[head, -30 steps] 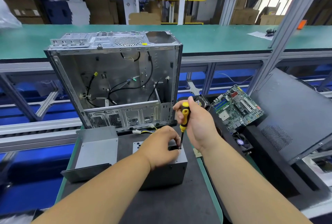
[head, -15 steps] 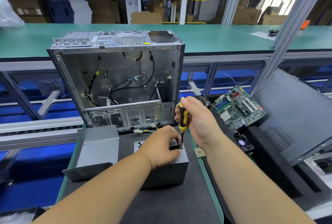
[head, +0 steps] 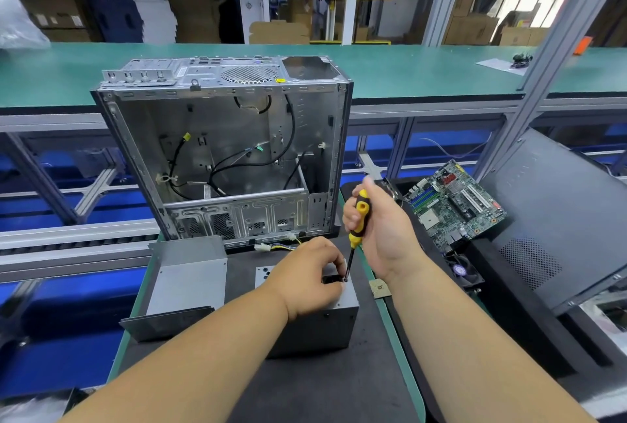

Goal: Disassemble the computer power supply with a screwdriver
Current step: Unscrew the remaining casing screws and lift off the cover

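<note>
On power supply (head: 315, 327), left hand (head: 310, 278) gripping, right hand (head: 383, 236) clasping screwdriver (head: 358, 222)

Bare forearms, seemingly no sleeves, left hand (head: 307, 281), right hand (head: 383, 232)

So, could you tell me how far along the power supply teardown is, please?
Done: a metal cover lies beside the power supply. In hand: the right hand holds the screwdriver tip-down on its top corner; the left hand steadies it. Left: opening the housing.
</note>
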A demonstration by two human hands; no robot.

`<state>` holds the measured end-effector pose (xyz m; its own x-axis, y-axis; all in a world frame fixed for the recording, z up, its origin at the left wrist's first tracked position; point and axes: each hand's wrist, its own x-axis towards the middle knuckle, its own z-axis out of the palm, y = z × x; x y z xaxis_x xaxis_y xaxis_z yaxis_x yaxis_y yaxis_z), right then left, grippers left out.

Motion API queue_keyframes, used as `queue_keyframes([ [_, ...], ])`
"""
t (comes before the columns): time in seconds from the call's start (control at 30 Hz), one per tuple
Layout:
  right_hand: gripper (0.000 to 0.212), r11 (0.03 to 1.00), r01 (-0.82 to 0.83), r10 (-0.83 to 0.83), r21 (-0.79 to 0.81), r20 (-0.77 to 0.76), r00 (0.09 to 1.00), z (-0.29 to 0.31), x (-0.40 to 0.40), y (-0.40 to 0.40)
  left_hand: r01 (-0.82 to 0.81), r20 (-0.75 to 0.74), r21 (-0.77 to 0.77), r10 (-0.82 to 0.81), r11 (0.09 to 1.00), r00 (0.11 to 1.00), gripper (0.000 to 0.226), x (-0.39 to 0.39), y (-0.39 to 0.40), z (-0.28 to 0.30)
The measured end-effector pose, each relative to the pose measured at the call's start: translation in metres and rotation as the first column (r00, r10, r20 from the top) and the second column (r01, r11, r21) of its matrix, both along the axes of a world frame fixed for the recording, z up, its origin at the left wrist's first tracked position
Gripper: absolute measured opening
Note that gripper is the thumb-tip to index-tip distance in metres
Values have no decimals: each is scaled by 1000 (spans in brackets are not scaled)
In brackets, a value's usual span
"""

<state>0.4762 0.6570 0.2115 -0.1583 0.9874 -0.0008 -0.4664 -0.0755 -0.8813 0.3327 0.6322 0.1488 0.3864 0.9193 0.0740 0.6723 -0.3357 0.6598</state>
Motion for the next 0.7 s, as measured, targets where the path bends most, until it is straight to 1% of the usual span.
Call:
queue_keyframes([
  [0.03, 26, 1000, 7, -7, 13, 39, 999, -1, 2, 0, 2, 1, -4, -2, 1000, 1000, 12, 0, 0, 0],
  [0.1, 24, 999, 22, -27, 39, 126, 992, -2, 4, 0, 3, 7, -10, -3, 1000, 1000, 12, -1, 0, -1],
  [0.27, 20, 1000, 8, -12, 23, 135, 991, 3, 9, -1, 4, 5, -9, -4, 1000, 1000, 12, -1, 1, -2],
  [0.33, 23, 1000, 13, -17, 25, 169, 986, 4, 9, -2, 9, 1, -15, -9, 1000, 1000, 11, -1, 2, -1],
  [0.4, 31, 999, -2, -5, 37, 184, 983, 4, 8, -2, 12, 1, -18, -12, 1000, 1000, 11, -1, 2, -1],
  [0.47, 35, 998, -38, 27, 57, 174, 984, 3, 7, -3, 11, 0, -17, -11, 1000, 1000, 10, -1, 2, -1],
  [0.53, 31, 996, -48, 37, 71, 144, 989, 2, 4, -3, 9, -3, -9, -9, 1000, 1000, 10, -1, 2, -1],
  [0.7, 27, 998, 2, -7, 65, 82, 997, -5, -6, -1, 1, 6, -6, -1, 1000, 1000, 10, -1, 2, -2],
])
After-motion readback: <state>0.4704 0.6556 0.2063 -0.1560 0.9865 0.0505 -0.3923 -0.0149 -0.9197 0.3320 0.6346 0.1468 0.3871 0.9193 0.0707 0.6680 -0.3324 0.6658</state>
